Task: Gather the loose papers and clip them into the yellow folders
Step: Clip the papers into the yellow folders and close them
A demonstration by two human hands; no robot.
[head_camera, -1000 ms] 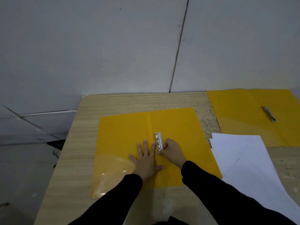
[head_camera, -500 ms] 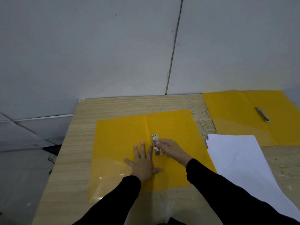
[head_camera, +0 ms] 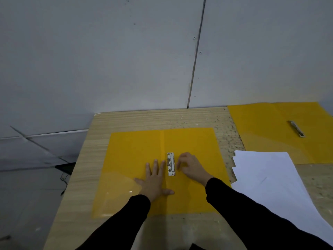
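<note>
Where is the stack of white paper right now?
Head view: the paper lies on the table's right side, just right of the nearer yellow folder.

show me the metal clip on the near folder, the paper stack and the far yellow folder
metal clip (head_camera: 171, 164): head view, middle of its silver bar
paper stack (head_camera: 266, 170): head view, bare top sheet
far yellow folder (head_camera: 255, 134): head view, bare left cover
</note>
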